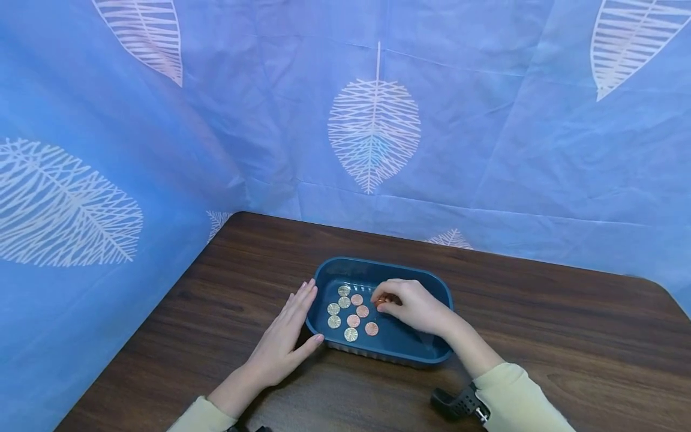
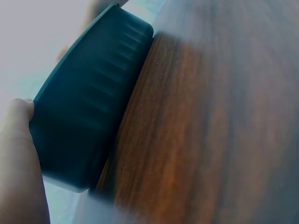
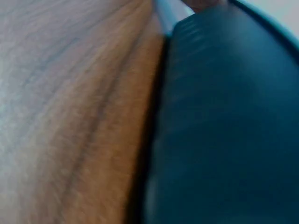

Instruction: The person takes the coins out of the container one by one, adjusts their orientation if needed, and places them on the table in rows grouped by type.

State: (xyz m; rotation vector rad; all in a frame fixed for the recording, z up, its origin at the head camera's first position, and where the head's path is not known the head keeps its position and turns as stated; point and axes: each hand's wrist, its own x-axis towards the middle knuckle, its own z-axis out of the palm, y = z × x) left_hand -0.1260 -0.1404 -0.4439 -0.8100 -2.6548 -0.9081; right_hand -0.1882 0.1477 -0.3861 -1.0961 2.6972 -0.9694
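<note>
A dark blue plastic tub [image 1: 380, 355] with a ribbed side sits on the table. On its floor, towards the left half, lie several gold-coloured coins [image 1: 334, 322] and several copper-coloured coins [image 1: 371, 329]. My right hand [image 1: 415, 306] reaches into the tub and pinches what looks like copper coins [image 1: 381, 300] between thumb and fingers; how many is hidden. My left hand [image 1: 278, 348] lies along the tub's left end with straight fingers, fingertips and thumb touching its rim. In the left wrist view the left thumb [image 2: 18, 140] rests against the tub's wall [image 2: 88, 107].
The tub stands on a dark wood-grain table [image 1: 540, 312]. A blue cloth [image 1: 486, 120] printed with white leaves hangs behind the table and on its left. A black wrist strap [image 1: 461, 403] sits by the right sleeve. The right wrist view mostly shows the tub's outer wall [image 3: 224, 126], blurred.
</note>
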